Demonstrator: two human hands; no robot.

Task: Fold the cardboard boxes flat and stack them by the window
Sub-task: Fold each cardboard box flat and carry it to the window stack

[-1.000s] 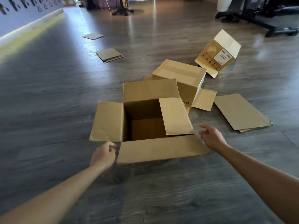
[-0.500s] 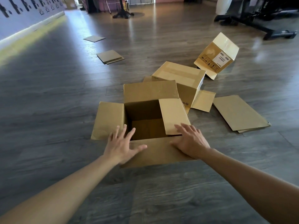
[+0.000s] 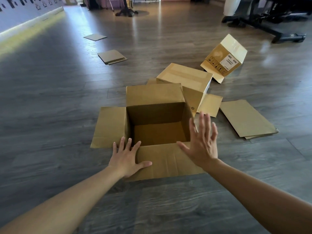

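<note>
An open cardboard box (image 3: pixel 157 132) stands upright on the wood floor right in front of me, its flaps spread outward. My left hand (image 3: pixel 126 157) lies flat, fingers spread, on the near flap (image 3: pixel 167 162) at its left end. My right hand (image 3: pixel 201 144) is raised over the box's right side with fingers apart and holds nothing; the right flap is hidden behind it. Behind it, a taped box (image 3: pixel 185 81) lies on its side. A tilted box with a white label (image 3: pixel 224 58) rests farther right.
A flattened stack of cardboard (image 3: pixel 246 119) lies on the floor to the right. Two more flat pieces (image 3: pixel 111 56) (image 3: pixel 95 37) lie far left. Black furniture legs (image 3: pixel 270 31) cross the back right, a stand base (image 3: pixel 126 13) sits at the back.
Both hands moved forward onto the box. The left hand opened and pressed on the near flap. The right hand swept the right flap outward, uncovering the box's inside.
</note>
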